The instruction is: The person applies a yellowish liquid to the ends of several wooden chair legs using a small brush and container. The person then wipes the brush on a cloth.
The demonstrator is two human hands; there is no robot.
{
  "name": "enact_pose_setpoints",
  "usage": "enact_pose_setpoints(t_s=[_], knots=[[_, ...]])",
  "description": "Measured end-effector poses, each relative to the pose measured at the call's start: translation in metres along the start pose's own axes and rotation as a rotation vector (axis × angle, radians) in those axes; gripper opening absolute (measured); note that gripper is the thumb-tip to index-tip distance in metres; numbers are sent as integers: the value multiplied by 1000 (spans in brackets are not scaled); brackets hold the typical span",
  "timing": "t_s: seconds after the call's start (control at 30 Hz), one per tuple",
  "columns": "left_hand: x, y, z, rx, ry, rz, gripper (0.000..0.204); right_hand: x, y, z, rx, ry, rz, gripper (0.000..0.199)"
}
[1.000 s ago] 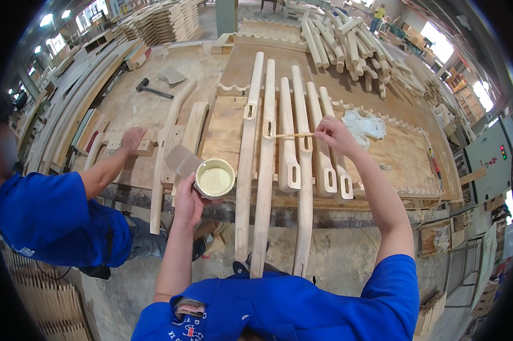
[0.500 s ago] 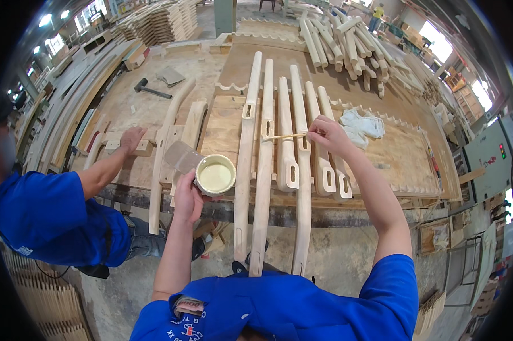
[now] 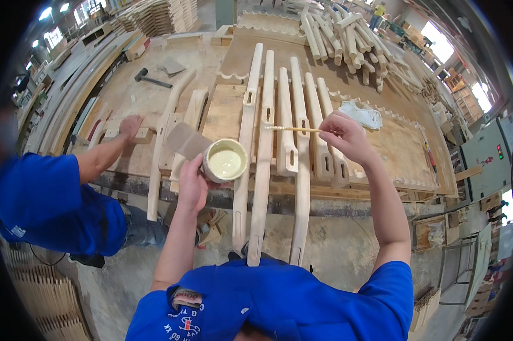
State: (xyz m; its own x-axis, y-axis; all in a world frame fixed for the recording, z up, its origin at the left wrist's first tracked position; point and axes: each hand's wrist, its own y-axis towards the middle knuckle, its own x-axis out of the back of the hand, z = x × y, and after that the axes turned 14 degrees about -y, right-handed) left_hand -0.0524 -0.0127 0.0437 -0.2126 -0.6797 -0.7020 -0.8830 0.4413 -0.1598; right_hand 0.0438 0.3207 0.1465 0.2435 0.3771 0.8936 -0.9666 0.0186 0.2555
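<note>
My left hand (image 3: 192, 186) is wrapped around a small round tub (image 3: 229, 178) of pale cream liquid, tilted slightly toward me. My right hand (image 3: 350, 138) pinches a thin wooden-handled brush (image 3: 299, 129), held nearly level. The brush's tip is at the second long wooden piece from the left (image 3: 264, 159), just below its oval slot. Several similar pale wooden pieces, some longer than others, lie side by side, most showing slots. Some long ones overhang the table's near edge. A flat brownish-grey piece (image 3: 187, 141) is beside the tub.
At left, a co-worker's hand (image 3: 131, 128) rests on a wooden part. A black-headed mallet (image 3: 152, 78) lies beyond it. White cloth gloves (image 3: 363, 115) lie right of the pieces. Rounded wooden lengths (image 3: 347, 40) are heaped at the back. A control cabinet (image 3: 484, 156) stands far right.
My right hand has moved right with the brush, which now points at a spot just below the slot. The tub has shifted right and slightly up. The whole view has moved a little.
</note>
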Motion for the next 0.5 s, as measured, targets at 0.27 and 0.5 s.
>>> enact_pose_setpoints(t_s=[0.27,0.5], knots=[[-17,-25,30,-26,112,60,34,22,-39,97,341,-624,-41,11],[-28,-51,26,-4,-31,37,28,14,-57,108,213,-455,151,9]])
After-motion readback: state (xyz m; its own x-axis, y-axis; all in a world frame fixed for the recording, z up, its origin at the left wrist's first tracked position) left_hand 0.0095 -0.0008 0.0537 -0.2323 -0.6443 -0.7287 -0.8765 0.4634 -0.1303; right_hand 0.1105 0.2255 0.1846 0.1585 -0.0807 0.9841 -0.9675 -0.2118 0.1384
